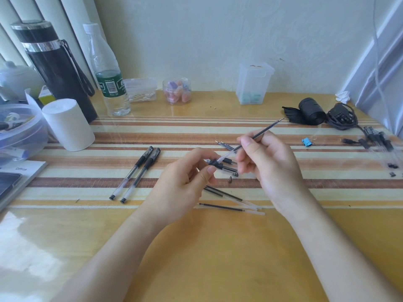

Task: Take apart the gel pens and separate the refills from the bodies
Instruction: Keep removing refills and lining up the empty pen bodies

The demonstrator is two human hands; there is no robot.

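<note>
While the left hand (pixel 187 177) pinches a pen body (pixel 216 164), the right hand (pixel 268 158) grips its thin refill (pixel 257 136) (tip slanting up-right); 2 capped pens (pixel 136 173) lie nearby.

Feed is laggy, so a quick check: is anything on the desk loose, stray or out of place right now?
One thing: a small metal pen tip lies loose on the striped mat, apart from the pulled refills, where it could roll off. The right hand holds a refill; two pens remain assembled.
</note>
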